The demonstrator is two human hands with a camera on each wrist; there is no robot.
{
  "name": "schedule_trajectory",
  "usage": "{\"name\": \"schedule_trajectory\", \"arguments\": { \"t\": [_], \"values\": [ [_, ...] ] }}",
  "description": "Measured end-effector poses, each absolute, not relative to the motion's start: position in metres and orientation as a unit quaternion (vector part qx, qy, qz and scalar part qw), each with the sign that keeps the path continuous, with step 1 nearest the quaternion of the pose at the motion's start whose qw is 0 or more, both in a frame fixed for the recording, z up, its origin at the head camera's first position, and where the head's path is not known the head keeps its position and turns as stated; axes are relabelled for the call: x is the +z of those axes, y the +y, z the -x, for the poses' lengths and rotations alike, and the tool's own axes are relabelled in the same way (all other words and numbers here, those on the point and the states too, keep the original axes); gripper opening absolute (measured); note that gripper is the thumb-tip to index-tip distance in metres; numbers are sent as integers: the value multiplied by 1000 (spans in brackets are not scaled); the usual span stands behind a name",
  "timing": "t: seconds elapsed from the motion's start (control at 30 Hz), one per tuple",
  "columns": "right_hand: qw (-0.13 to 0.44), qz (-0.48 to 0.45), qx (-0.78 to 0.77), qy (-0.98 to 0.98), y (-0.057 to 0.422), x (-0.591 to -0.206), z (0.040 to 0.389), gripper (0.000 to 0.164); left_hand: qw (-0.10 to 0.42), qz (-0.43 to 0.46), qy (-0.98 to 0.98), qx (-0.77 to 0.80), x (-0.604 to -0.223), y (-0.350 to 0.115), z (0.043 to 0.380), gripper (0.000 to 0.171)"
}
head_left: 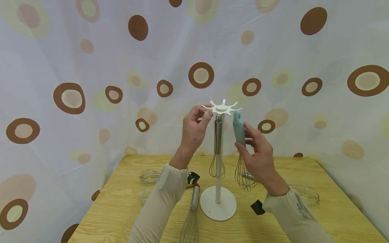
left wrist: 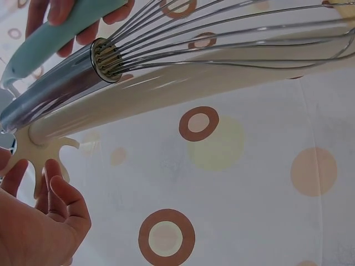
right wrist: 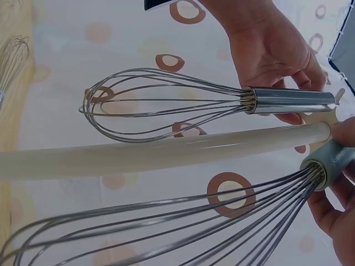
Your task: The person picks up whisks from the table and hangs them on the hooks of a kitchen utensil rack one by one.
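A white whisk stand with a round base carries a flat top of several prongs. My left hand pinches one prong at the left between thumb and fingers. From a front prong hangs a whisk with a shiny steel handle, its wires pointing down. My right hand grips a whisk with a light blue handle, upright, its holed end close to a right-hand prong. Whether that hole is over the prong, I cannot tell. The right wrist view shows the blue whisk's wires beside the pole.
Several more whisks lie on the wooden table: a wire whisk at the left, a red-tipped whisk left of the base, and another whisk behind my right sleeve. A spotted curtain hangs behind.
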State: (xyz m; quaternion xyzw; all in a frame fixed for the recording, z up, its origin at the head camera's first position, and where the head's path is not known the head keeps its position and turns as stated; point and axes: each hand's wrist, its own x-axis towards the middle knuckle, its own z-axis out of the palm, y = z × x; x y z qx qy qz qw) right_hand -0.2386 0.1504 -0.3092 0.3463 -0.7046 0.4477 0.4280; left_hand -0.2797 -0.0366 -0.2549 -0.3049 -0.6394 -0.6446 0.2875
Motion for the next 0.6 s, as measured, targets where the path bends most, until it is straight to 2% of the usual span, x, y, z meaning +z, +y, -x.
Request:
{"name": "schedule_trajectory", "arguments": {
  "t": [0.6],
  "values": [
    [433, -344, 434, -710, 146, -306, 242, 69, 286, 301, -643, -644, -254, -37, 279, 16]
  ]
}}
